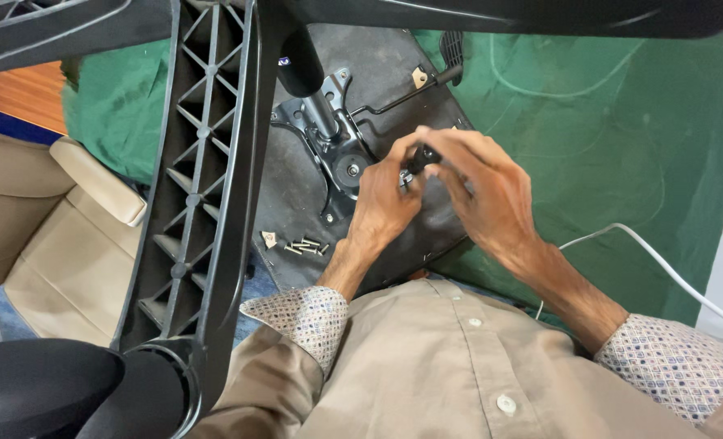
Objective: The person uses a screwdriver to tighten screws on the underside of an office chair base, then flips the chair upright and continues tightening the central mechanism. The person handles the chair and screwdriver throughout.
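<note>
Chair seat (pixel 394 81) lies upside down on green cloth (pixel 605 138); metal plate (pixel 329 138) on it. Both hands pinch a small black tool: left hand (pixel 382 199), right hand (pixel 479 191). Loose screws (pixel 304 245) wait beside.

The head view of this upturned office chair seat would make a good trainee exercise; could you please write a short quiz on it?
1. True or false: the loose screws lie on the chair seat underside.
2. Which covers the floor under the seat: A) green cloth B) newspaper C) bare tiles?
3. What do the left hand and right hand hold between them?

Key: 1 true; 2 A; 3 a small black-handled tool, near the metal tilt mechanism.
</note>
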